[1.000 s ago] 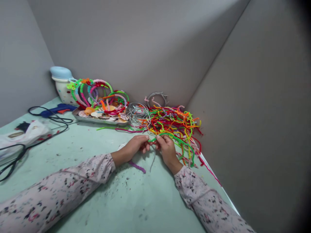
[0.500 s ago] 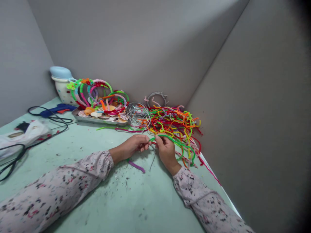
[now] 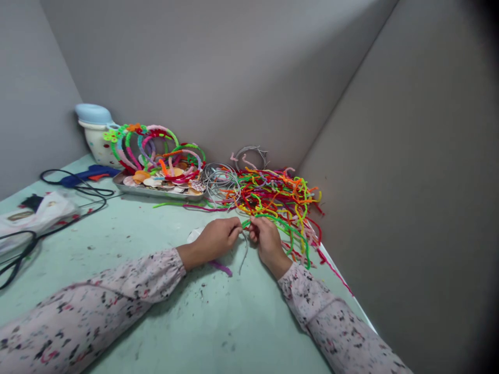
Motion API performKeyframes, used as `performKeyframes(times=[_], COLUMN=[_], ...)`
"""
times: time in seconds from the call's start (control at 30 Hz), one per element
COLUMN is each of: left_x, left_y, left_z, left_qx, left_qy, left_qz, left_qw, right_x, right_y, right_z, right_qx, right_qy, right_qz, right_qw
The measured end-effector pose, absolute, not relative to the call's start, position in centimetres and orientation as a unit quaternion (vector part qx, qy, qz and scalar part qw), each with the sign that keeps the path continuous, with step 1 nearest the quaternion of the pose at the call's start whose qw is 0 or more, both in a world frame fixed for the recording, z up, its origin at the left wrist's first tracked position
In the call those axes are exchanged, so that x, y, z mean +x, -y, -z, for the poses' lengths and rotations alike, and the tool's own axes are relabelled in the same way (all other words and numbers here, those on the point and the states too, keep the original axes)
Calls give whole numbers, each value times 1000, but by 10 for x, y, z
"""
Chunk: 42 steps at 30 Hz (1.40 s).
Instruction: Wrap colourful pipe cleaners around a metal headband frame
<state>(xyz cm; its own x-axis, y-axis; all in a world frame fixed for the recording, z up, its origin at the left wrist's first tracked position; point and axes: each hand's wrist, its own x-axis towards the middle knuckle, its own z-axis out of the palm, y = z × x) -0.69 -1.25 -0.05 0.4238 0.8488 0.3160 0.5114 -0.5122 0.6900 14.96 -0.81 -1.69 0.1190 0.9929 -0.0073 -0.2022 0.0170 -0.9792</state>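
Observation:
Between my two hands runs a green pipe cleaner (image 3: 290, 227), its long end arching to the right over a heap of others. My left hand (image 3: 220, 236) pinches its near end, with the knuckles turned up. Close beside it, my right hand (image 3: 268, 240) grips the same green stem between thumb and fingers. A thin grey wire (image 3: 245, 254) hangs down from the spot where the fingertips meet. Under my left wrist lies a purple pipe cleaner piece (image 3: 221, 268), partly covered. A whitish round thing (image 3: 194, 235) shows behind the left hand.
Behind my hands spreads a tangled heap of coloured pipe cleaners (image 3: 273, 192), with coiled grey wire (image 3: 221, 182) beside it. A metal tray (image 3: 156, 192) holds shells and fuzzy hoops. Further left are a blue-handled tool (image 3: 88, 175), a black cable (image 3: 74, 223), a plastic bag (image 3: 47, 215) and a lidded container (image 3: 95, 136).
My left hand has rolled over so its back faces up, and it now covers more of the purple piece. The whitish round thing has come into sight behind it.

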Motion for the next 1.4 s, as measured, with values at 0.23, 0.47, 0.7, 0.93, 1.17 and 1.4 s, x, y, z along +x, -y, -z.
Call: performKeyframes(times=[0.23,0.47,0.7,0.93,1.17,1.4], left_x=[-9,-8,-9,-10,-9,-11], left_y=[12,8,3,6,7,7], left_z=[1,7,11,8,6,3], left_qx=[765,729,702,728,747,725], left_qy=[-421,-394,-408,-409,-404,-423], left_qz=[-356,-376,-361,-324,-320,-385], left_qw=[333,415,459,445,420,384], right_x=[152,149,148,145,156,184], right_y=[7,13,20,25,16,-6], right_z=[17,22,10,7,-3,-23], right_qx=[-491,-501,-498,-481,-496,-445], right_qy=[461,548,520,531,505,356], right_qz=[-480,-389,-336,-288,-335,-398], right_qw=[562,546,607,635,622,719])
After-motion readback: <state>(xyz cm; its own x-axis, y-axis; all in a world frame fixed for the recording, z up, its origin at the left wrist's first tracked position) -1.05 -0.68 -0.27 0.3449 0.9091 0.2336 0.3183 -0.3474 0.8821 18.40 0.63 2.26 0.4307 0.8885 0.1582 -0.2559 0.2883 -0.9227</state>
